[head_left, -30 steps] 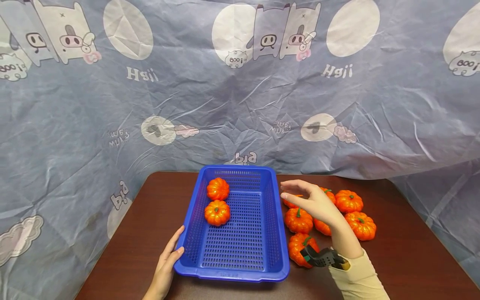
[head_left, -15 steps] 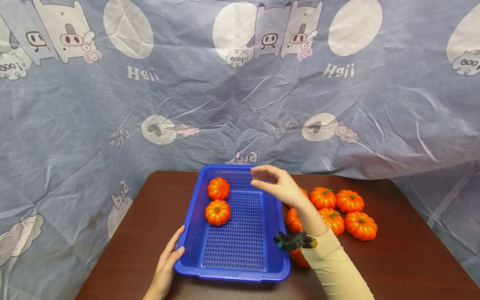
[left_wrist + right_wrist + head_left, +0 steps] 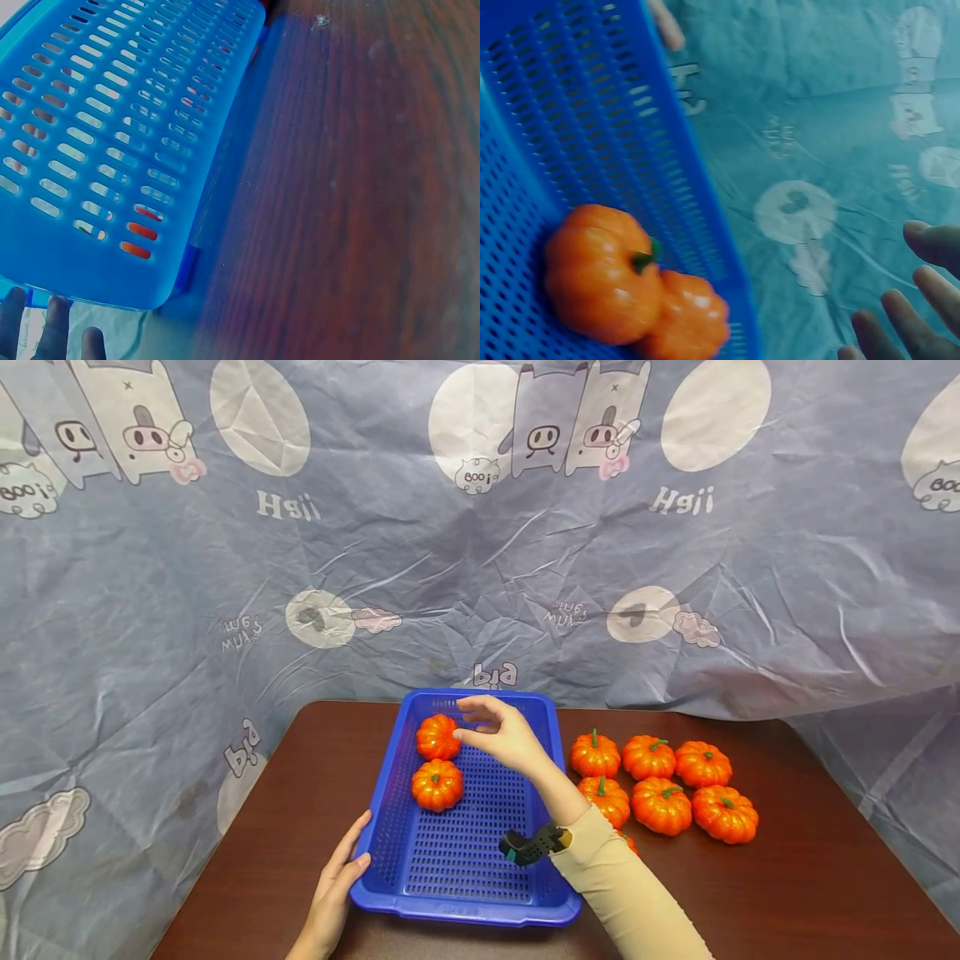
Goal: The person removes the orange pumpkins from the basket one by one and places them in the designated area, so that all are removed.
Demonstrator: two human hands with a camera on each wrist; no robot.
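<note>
A blue perforated plastic basket (image 3: 465, 910) stands on the table with two orange toy pumpkins inside, along its left side. The front pumpkin (image 3: 437, 787) touches the rear pumpkin (image 3: 437, 737). My left hand (image 3: 330, 885) rests against the basket's left rim near the front corner, fingers fairly straight. Over the basket is my right hand (image 3: 504, 737), its fingers loosely bent and spread from the thumb, holding nothing. In the head view its thumb overlaps the rear pumpkin's edge; whether they touch I cannot tell. The right wrist view shows these fingers (image 3: 904, 319) apart from both pumpkins.
Right of the basket sit several more orange pumpkins (image 3: 662, 806) in rough rows on the dark wooden table (image 3: 810, 860). One pumpkin (image 3: 628, 841) is mostly hidden by my right forearm. A grey-blue printed cloth (image 3: 465, 560) hangs behind the table.
My right hand has moved left, from above the loose pumpkins to over the basket, carrying nothing. The left hand, the basket and its two pumpkins have stayed in place.
</note>
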